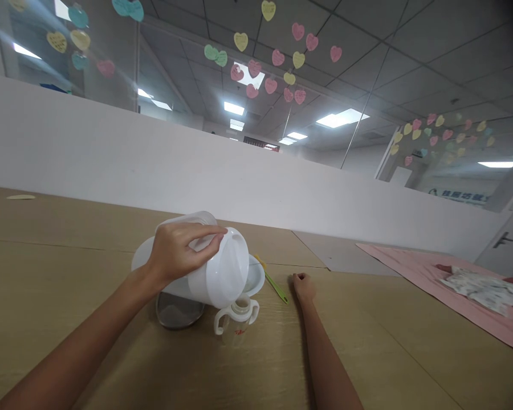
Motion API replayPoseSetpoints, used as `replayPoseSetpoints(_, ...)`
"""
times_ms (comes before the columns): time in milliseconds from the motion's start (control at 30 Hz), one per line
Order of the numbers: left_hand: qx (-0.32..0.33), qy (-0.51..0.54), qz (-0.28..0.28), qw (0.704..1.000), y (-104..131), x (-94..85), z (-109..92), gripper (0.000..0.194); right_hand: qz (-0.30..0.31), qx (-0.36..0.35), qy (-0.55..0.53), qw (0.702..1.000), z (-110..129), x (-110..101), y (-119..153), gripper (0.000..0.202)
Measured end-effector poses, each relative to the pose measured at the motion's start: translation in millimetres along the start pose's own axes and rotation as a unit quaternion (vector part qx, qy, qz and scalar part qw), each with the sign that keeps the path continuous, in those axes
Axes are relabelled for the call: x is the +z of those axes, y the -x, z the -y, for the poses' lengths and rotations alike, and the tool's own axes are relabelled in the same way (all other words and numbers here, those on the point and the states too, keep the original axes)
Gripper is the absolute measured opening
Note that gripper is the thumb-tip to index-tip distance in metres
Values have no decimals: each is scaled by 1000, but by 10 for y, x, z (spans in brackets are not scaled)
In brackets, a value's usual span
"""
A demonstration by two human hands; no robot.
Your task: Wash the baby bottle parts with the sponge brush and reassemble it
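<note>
My left hand (177, 250) is closed on the handle of a white kettle (226, 270), which is tilted with its lidded end to the right. Just below that end stands an open clear bottle (238, 330) with two white handles and red print. No stream of liquid can be made out. My right hand (303, 287) rests on the table with its fingers curled in, apart from the other things; whether it holds anything is hidden. Between the hands lie a small white bowl (255, 276) and a green brush or spoon (277, 286).
A round dark base (179, 311) sits under the kettle on the wooden table (123, 364). At the right, a pink cloth (436, 285) carries a patterned garment (487, 287). A white partition (154, 165) with glass above runs behind.
</note>
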State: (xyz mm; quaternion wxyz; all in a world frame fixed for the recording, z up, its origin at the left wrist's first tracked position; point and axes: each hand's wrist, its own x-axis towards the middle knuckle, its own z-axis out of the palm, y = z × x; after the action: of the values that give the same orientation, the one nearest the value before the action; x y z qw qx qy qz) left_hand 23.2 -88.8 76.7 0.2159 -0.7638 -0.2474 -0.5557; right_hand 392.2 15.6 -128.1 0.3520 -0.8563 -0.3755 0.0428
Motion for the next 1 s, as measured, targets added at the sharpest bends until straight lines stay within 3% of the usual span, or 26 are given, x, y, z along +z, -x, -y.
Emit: replayPoseSetpoints(1000,12,-12,-3,1000,-11,-13,-7,18,5,-3,-3,1000,12,-30,21,31)
